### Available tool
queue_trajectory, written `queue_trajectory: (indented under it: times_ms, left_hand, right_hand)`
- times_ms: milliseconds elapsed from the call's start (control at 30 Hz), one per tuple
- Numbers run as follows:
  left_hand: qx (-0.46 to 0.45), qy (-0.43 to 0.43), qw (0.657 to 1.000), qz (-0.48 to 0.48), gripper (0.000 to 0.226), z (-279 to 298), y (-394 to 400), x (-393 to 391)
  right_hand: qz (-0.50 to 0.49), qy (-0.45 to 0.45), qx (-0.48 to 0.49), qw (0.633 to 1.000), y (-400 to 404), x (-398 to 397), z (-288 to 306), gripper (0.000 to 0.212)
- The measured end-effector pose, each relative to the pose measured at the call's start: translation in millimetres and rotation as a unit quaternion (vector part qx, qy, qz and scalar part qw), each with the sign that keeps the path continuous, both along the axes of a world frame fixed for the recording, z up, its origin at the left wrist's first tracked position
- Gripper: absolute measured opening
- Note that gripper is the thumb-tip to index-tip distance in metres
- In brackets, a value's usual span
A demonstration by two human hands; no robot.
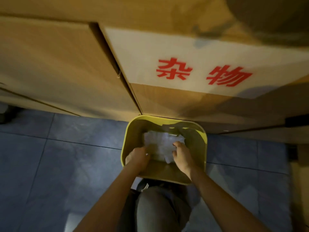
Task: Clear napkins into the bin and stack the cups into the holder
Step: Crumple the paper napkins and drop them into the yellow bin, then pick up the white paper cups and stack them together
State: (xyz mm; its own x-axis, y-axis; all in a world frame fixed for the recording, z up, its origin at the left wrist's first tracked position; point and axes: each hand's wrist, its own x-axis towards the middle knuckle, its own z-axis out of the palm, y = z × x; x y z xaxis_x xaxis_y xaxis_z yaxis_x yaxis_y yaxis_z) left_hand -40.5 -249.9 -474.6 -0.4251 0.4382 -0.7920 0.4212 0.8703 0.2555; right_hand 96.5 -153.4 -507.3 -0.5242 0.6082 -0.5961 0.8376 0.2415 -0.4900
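— Looking down: what fills most of the view?
— Wood cabinet [58, 64] doors across the top, 1 of them carrying a white label [184, 64] with 2 red characters. Below them, a blue tile floor [50, 164].
— And the bin?
— A yellow bin [124, 148] stands on the floor, its far rim just beside the cabinet base. The person's grey trouser leg [158, 211] shows below it.
— Where are the napkins?
— White crumpled napkins [158, 141] lie inside the bin, between both hands.
— Left hand?
— The left hand [138, 156] reaches over the near-left rim, fingers curled at the napkins' left edge; whether they grip the paper I cannot tell.
— Right hand?
— The right hand [182, 156] is inside the bin too, fingers bent and touching the napkins' right side; a firm pinch cannot be made out.
— Anything smaller?
— A scrap of white paper [145, 187] sits by the knee, just outside the near rim.
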Motion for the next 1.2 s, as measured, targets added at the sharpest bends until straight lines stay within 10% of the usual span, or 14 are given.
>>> queue_trajectory:
  times_ms: [667, 1200]
  left_hand:
    - [0.257, 0.043, 0.965, -0.041, 0.027, 401.0, 91.1, -1.6]
    - [0.359, 0.172, 0.908, -0.134, 0.037, 476.9, 283.2, 3.6]
  right_hand:
    - [-0.105, 0.225, 0.111, 0.962, 75.3, -4.9, 443.5, 0.028]
    - [-0.139, 0.221, 0.215, 0.941, 270.7, 11.4, 509.6, 0.02]
